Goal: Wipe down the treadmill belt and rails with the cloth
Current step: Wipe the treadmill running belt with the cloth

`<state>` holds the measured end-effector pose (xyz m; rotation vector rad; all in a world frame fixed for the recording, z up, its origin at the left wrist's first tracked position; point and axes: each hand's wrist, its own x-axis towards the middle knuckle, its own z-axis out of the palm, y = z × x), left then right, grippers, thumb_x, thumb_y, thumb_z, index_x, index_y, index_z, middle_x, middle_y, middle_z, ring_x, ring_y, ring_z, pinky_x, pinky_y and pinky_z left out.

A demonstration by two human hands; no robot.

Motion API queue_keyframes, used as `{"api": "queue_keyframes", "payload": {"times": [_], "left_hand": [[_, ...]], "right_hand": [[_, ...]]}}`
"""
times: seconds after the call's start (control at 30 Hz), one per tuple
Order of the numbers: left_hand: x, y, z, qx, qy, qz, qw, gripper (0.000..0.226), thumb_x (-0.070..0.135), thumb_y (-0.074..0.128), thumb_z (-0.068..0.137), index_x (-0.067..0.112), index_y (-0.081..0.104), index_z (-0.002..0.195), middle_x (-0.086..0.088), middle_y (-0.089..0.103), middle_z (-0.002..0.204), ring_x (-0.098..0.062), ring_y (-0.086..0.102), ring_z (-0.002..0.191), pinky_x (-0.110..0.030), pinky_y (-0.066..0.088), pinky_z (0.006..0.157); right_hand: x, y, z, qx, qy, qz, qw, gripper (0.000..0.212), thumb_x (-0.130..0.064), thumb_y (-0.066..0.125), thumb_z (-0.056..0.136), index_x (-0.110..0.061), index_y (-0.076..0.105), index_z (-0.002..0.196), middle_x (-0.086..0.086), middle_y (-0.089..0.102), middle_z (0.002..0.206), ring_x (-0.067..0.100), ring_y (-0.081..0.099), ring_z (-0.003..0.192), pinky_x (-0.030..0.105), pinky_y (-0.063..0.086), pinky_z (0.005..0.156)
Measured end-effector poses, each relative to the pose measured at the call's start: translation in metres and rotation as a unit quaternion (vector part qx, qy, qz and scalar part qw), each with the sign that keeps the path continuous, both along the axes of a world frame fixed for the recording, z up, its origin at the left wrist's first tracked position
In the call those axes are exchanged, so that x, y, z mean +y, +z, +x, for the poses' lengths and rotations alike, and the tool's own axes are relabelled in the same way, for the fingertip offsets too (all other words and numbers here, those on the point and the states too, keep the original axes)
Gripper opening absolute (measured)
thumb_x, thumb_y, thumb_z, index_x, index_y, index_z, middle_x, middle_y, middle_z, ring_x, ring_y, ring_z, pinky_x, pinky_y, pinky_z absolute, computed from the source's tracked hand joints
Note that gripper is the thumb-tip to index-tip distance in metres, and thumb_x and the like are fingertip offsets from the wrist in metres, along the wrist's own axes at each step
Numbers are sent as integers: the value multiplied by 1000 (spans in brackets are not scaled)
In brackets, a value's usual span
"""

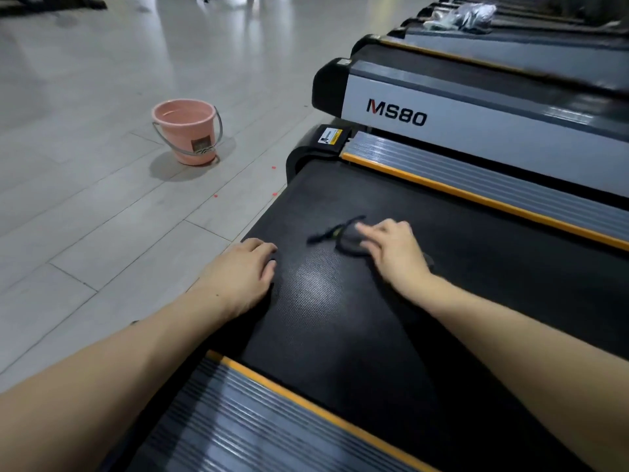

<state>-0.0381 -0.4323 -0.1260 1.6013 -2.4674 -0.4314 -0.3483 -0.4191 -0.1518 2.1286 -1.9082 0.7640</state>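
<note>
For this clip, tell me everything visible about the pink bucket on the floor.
The pink bucket looks like plastic, tapering toward its base, with a grey bail handle folded down across its front. A small dark label sits on its side. It stands upright on the pale tiled floor, off the rear end of the treadmill belt and apart from it. Its inside looks glossy, possibly water, though I cannot be sure. Nothing touches it but the floor; both hands are on the belt.

Right hand (396, 248) on cloth (350, 241), belt (340, 335)
</note>
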Motion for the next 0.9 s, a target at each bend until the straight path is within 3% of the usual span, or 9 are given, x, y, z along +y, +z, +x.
{"api": "queue_keyframes", "payload": {"times": [0.07,0.17,0.33,0.43,0.53,0.6,0.67,0.77,0.9], "left_hand": [[11,-1,2,-19,-24,-12,999,39,40,36,103,29,51,137,8,49,144,-18,47,132,-40,46,104],[31,-1,5,-67,-38,-21,997,38,40,37,102,28,52,134,5,48,145,-21,46,134,-42,47,103],[65,8,-2,-93,-23,-34,995,39,38,42,102,25,53,137,1,47,150,-20,43,139,-39,46,104],[83,13,-6,-106,-44,-53,992,39,40,45,101,24,56,135,1,49,149,-19,44,139,-38,45,104],[98,13,-7,-97,-29,-46,994,39,40,44,102,24,56,135,1,51,148,-19,45,138,-40,43,107],[109,10,-6,-88,-11,-47,995,39,41,41,102,26,56,135,2,53,145,-18,46,138,-40,39,111],[117,7,-2,-90,1,-47,995,39,41,39,102,26,55,135,2,52,145,-17,43,139,-42,36,114],[125,6,6,-104,23,-55,993,40,40,38,103,25,56,135,0,50,146,-20,39,142,-42,35,114],[138,6,11,-105,69,-53,991,43,43,34,103,25,55,136,-1,48,149,-23,35,145,-42,34,115]], "right_hand": [[-10,2,-8,-48,-121,27,991,27,-26,65,91,-28,70,118,7,60,99,37,51,90,43,49,83],[19,-1,25,-49,-131,34,990,26,-30,63,91,-32,66,117,2,57,102,31,46,92,44,51,79],[121,-8,70,-51,145,42,987,34,-33,62,94,-31,63,127,-1,60,108,25,50,89,35,48,84],[112,-4,43,20,257,51,965,33,-37,56,98,-31,61,131,-1,61,112,24,51,90,32,46,84],[62,-7,4,-1,73,7,997,30,-30,65,93,-29,68,123,0,63,104,27,50,85,40,52,81],[46,-10,-12,-88,-95,39,991,29,-38,60,93,-35,69,120,-3,59,105,21,42,85,41,52,82],[52,-12,2,-111,-145,67,981,31,-46,53,92,-39,65,120,-8,54,107,15,36,86,40,50,84],[101,-6,46,-86,4,35,996,30,-29,67,90,-34,68,119,-3,59,104,25,46,88,40,50,81],[161,-2,58,-48,268,82,959,35,-33,61,95,-31,63,130,-2,60,114,24,49,93,29,44,87]]}}
